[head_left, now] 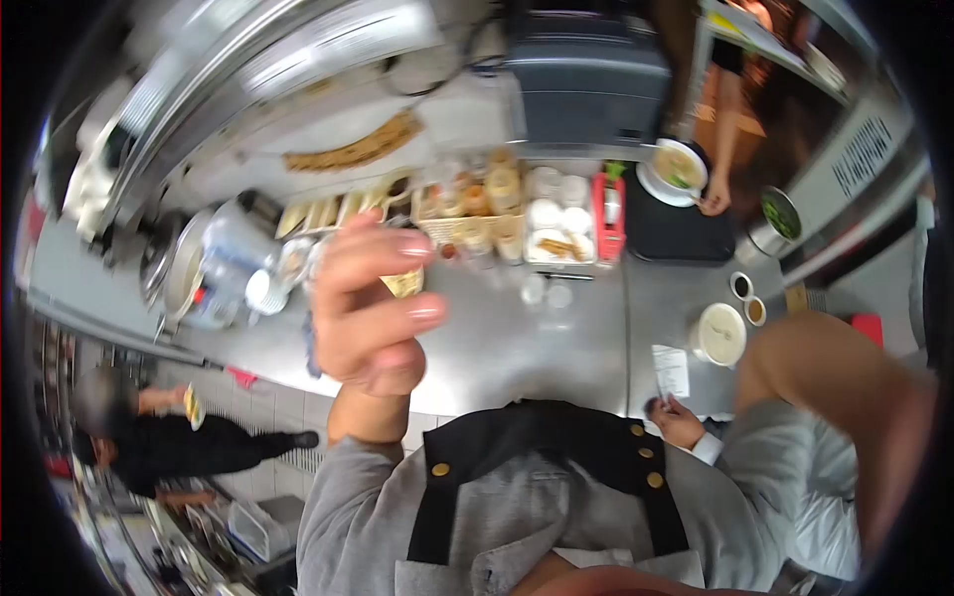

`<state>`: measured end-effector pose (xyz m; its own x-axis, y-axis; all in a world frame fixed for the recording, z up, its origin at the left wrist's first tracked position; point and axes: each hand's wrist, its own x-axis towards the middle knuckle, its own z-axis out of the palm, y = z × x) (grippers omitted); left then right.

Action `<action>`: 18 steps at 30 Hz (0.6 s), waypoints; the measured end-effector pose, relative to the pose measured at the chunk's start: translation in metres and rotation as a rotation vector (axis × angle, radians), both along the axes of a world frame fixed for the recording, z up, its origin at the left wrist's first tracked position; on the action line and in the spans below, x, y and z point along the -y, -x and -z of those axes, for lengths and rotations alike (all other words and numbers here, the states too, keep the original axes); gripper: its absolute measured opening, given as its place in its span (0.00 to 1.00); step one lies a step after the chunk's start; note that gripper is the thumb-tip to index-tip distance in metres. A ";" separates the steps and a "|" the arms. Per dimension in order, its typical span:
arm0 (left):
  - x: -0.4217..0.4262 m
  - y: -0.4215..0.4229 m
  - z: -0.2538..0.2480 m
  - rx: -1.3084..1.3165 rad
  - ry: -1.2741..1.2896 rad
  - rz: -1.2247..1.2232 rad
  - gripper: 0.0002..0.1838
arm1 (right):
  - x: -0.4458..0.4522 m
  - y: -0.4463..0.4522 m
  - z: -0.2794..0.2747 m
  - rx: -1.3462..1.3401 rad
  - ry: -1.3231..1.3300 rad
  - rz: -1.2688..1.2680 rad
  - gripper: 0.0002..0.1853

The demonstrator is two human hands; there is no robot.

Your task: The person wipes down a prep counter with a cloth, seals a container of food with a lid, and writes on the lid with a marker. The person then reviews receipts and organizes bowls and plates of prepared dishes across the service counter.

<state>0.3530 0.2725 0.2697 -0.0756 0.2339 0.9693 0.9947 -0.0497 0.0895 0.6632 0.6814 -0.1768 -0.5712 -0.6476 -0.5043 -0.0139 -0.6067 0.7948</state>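
Observation:
My left hand (373,313) is raised over the left part of the steel counter (487,353). Its fingers are bent but apart, with nothing visibly held. Behind it are food trays and a basket of bottles (467,204). My right forearm (845,382) bends up at the right edge, and the hand itself is out of view. Near that arm stand a white lidded tub (719,334) and two small sauce cups, one dark (741,286), one brown (755,311).
Another person's hand (679,422) is at a paper slip (671,371). Someone's hand (715,195) touches a soup bowl (673,172) on a black tray (681,233). A co-worker in black (194,447) holds a plate (194,406) at the lower left.

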 end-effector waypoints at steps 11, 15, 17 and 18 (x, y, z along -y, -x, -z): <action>0.118 0.099 -0.020 0.836 -0.354 0.097 0.22 | 0.027 0.010 -0.048 -0.177 -0.379 -0.078 0.13; 0.083 0.141 -0.036 0.893 -0.251 0.281 0.36 | 0.023 0.005 -0.044 -0.074 -0.102 0.063 0.10; 0.069 0.163 -0.041 0.854 -0.255 0.384 0.37 | 0.029 0.008 -0.050 -0.049 -0.099 0.066 0.10; 0.066 0.167 -0.042 0.804 -0.260 0.501 0.38 | 0.032 0.009 -0.050 -0.064 -0.118 0.064 0.11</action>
